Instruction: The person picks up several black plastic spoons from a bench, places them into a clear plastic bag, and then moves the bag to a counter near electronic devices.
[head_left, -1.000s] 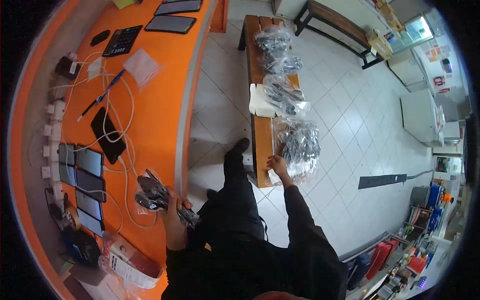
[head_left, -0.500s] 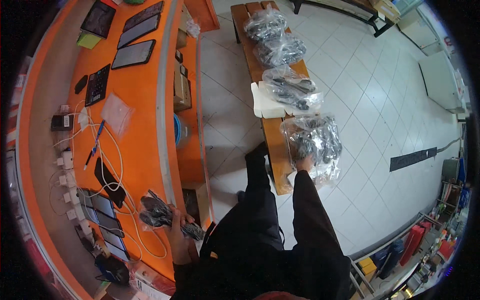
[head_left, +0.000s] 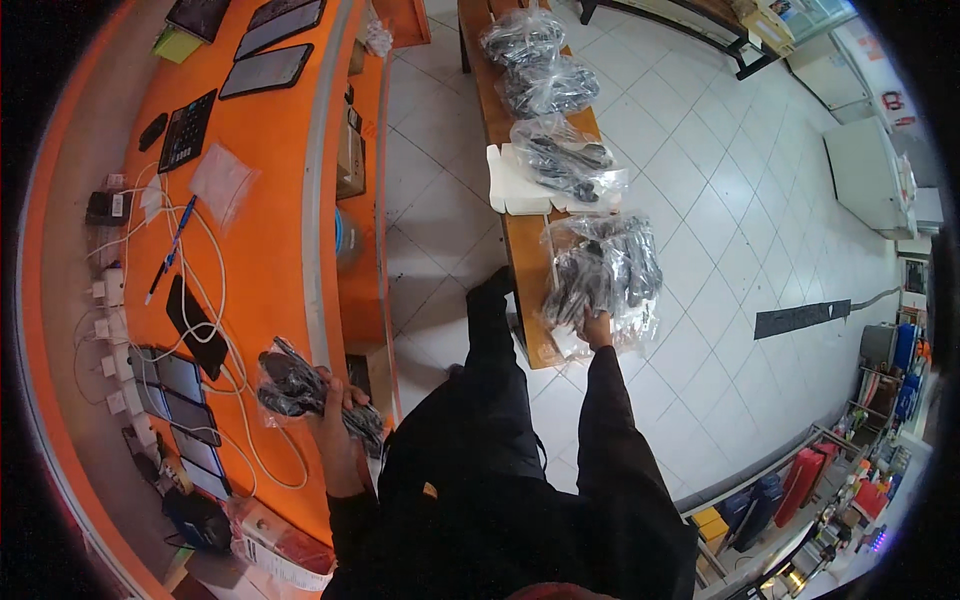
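My left hand (head_left: 340,396) is closed around a black bundle in clear plastic wrap (head_left: 290,384), which looks like coiled cable. It is held over the near edge of the orange counter. On the wooden bench, my right hand (head_left: 597,330) is at the near end of a clear plastic bag (head_left: 610,262) packed with black and grey wrapped pieces. Its fingers are bent against the plastic and partly hidden by it. Beyond lies another clear bag of black items (head_left: 568,160), on a flattened cream carton (head_left: 512,180).
Two more stuffed bags (head_left: 548,84) lie at the bench's far end. The orange counter (head_left: 270,200) holds phones, tablets, a calculator (head_left: 188,130), a blue pen (head_left: 172,248) and tangled white cables (head_left: 225,320). A dark strip (head_left: 802,318) lies on the tiled floor.
The view has shifted, so the counter and bench sit slightly further left and higher. My left hand keeps the wrapped bundle; my right hand stays at the bag's near end.
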